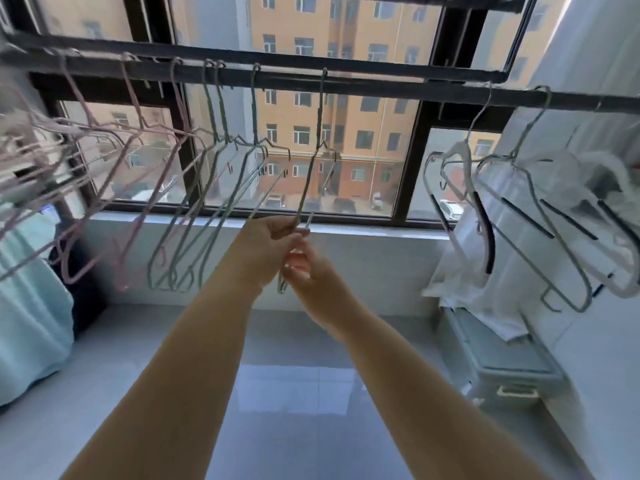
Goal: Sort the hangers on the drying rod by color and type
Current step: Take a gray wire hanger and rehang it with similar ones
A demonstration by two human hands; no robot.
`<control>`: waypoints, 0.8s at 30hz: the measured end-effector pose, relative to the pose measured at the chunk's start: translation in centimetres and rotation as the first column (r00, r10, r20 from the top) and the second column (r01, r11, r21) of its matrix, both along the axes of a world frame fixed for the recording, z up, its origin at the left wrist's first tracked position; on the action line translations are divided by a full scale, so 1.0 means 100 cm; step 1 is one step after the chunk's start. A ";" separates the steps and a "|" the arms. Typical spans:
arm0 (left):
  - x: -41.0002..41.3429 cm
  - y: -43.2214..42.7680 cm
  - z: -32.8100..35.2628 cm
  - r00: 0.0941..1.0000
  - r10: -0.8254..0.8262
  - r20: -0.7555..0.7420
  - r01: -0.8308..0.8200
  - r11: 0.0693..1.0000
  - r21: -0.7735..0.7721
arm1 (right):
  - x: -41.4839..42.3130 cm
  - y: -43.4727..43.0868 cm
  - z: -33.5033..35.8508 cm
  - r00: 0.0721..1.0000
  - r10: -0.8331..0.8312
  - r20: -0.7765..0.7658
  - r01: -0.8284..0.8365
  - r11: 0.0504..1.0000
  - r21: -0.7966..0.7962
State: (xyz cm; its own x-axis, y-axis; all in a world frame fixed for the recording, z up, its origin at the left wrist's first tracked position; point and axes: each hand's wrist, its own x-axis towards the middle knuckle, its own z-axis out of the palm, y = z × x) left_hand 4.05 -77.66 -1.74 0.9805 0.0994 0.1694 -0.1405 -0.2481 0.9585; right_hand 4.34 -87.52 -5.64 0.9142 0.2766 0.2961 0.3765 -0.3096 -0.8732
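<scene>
Rightward, white hangers [463,147], perhaps laundry [452,271]

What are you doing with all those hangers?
A person is sorting hangers on the rod by the window. Both the left hand and the right hand hold the lower end of one green hanger, which is still hooked on the rod. Pink hangers hang to the left, other green ones next to them, and white ones to the right.
</scene>
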 end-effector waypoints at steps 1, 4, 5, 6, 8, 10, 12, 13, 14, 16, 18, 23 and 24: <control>0.002 -0.001 0.000 1.000 -0.013 -0.012 0.012 0.998 -0.054 | -0.002 -0.004 0.001 1.000 0.025 0.008 -0.025 0.999 0.022; 0.003 -0.012 0.006 0.994 -0.099 -0.036 0.091 0.978 -0.188 | -0.014 -0.015 0.006 0.998 0.066 -0.009 -0.065 0.993 0.102; 0.003 -0.017 0.008 0.991 -0.130 -0.040 0.119 0.971 -0.209 | -0.019 -0.020 0.007 0.998 0.066 -0.013 -0.064 0.990 0.128; 0.003 -0.023 0.010 0.987 -0.152 -0.043 0.139 0.967 -0.213 | -0.023 -0.024 0.008 0.999 0.053 -0.004 -0.052 0.988 0.143; 0.005 -0.035 0.011 0.981 -0.193 -0.036 0.181 0.959 -0.217 | -0.028 -0.036 0.009 1.000 -0.003 0.022 0.001 0.993 0.114; 0.007 -0.050 0.012 0.972 -0.236 -0.007 0.229 0.947 -0.225 | -0.033 -0.051 0.011 0.998 -0.060 0.027 0.058 0.995 0.076; 0.007 -0.066 0.014 0.962 -0.274 0.015 0.271 0.937 -0.223 | -0.037 -0.066 0.014 0.992 -0.119 0.028 0.118 0.992 0.052; 0.006 -0.073 0.015 0.957 -0.288 0.021 0.286 0.931 -0.225 | -0.040 -0.073 0.016 0.988 -0.150 0.032 0.149 0.988 0.042; 0.006 -0.081 0.016 0.954 -0.300 0.025 0.298 0.926 -0.231 | -0.043 -0.079 0.019 0.983 -0.179 0.035 0.178 0.983 0.033; 0.006 -0.092 0.017 0.951 -0.307 0.030 0.305 0.919 -0.250 | -0.046 -0.089 0.023 0.976 -0.214 0.028 0.214 0.977 0.018; 0.005 -0.100 0.016 0.952 -0.304 0.026 0.300 0.918 -0.260 | -0.049 -0.097 0.027 0.973 -0.232 0.016 0.232 0.973 0.006; 0.001 -0.109 0.011 0.956 -0.294 0.011 0.287 0.921 -0.264 | -0.054 -0.107 0.025 0.969 -0.247 -0.009 0.247 0.969 -0.024; 0.000 -0.110 0.010 0.956 -0.294 0.012 0.287 0.922 -0.258 | -0.055 -0.108 0.024 0.968 -0.252 -0.013 0.251 0.968 -0.025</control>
State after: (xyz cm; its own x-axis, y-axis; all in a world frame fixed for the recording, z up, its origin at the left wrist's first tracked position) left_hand 4.02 -88.63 -0.75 0.9766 -0.1545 0.1499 -0.1435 0.0521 0.9883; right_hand -1.11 -98.29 -3.24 0.9599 0.0437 0.2769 0.2698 -0.4126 -0.8700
